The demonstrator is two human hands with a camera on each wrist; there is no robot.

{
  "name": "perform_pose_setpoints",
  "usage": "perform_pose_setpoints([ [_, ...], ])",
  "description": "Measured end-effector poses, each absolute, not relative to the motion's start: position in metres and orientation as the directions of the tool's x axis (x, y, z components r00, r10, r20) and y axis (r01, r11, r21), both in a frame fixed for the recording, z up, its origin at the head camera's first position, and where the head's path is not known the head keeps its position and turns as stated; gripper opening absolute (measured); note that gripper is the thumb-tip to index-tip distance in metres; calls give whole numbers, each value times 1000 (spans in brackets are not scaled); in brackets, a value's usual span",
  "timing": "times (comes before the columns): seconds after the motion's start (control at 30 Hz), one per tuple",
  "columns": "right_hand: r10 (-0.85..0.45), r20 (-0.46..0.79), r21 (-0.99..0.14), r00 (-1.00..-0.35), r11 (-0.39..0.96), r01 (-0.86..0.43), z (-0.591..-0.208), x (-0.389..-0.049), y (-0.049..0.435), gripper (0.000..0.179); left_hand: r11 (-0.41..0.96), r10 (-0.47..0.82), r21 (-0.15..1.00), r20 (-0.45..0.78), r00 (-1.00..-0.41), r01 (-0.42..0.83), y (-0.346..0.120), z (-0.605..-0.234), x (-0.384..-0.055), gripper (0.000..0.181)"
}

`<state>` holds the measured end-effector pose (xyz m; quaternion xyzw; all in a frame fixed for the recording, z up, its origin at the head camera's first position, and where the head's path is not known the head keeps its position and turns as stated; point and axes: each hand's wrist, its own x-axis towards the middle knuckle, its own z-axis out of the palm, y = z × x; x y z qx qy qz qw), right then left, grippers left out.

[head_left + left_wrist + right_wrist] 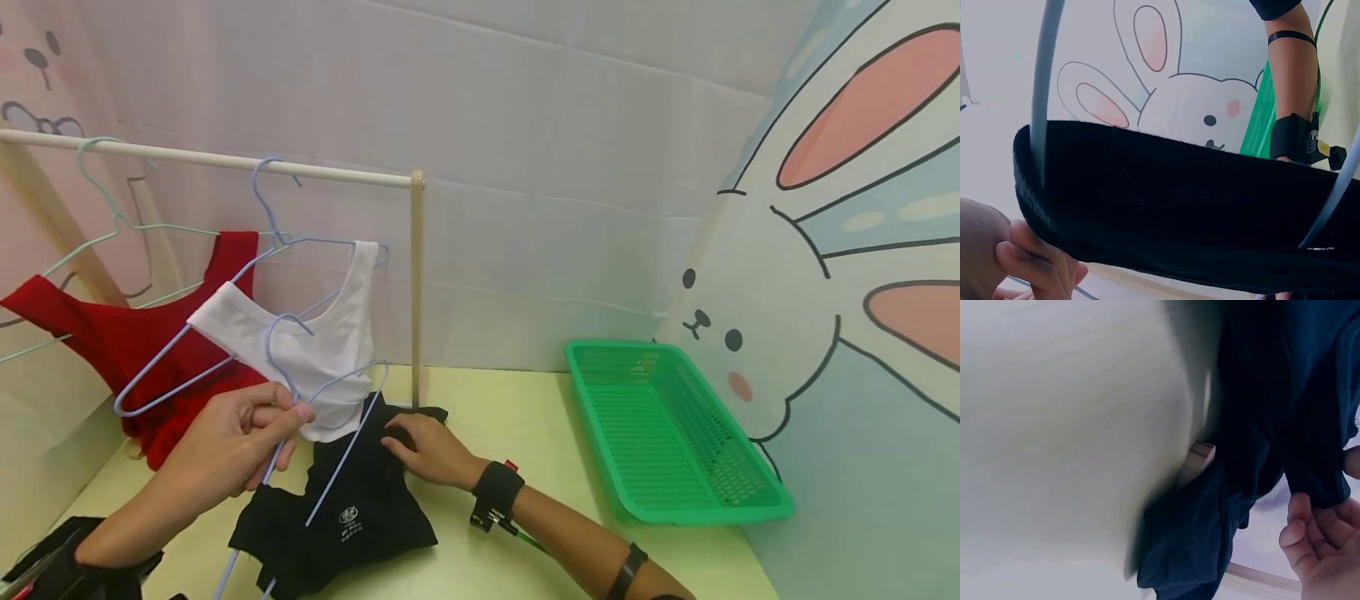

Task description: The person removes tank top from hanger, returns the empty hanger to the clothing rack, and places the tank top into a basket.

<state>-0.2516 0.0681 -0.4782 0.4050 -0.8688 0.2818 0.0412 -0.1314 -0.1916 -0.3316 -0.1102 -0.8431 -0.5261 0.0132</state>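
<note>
My left hand [240,437] pinches a light blue clothes hanger [271,357] just under its hook. A black tank top [360,508] with a small white print lies low on that hanger, spread over the table. In the left wrist view, hanger bars [1040,81] pass into the black cloth [1179,200] close to my left fingers. My right hand [431,450] is at the far side of the tank top. Seen from the right wrist, its thumb and fingers [1294,534] pinch a black strap [1316,475].
Behind the hands stands a clothes rack with a white rail [202,158] and wooden post [417,292]. From it hang a red top [157,342] on a green hanger and a white top [333,337] on a blue one. A green basket [712,512] sits at the right.
</note>
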Motion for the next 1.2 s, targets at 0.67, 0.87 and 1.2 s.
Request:
perform_pose_setpoints([
  [0.67,-790,103,-400,-605,524,-752,-471,-241,82,58,445,175,873,134,-975,199,-189,-333,-140,32],
  [0.87,-820,86,-325,-566,514,-794,-463,-221,85,62,436,166,882,120,-979,182,-189,-336,-144,32],
  [1.2,-899,204,-384,-386,289,-877,-452,-189,66,40,432,176,884,112,-978,179,-189,-340,-153,33],
])
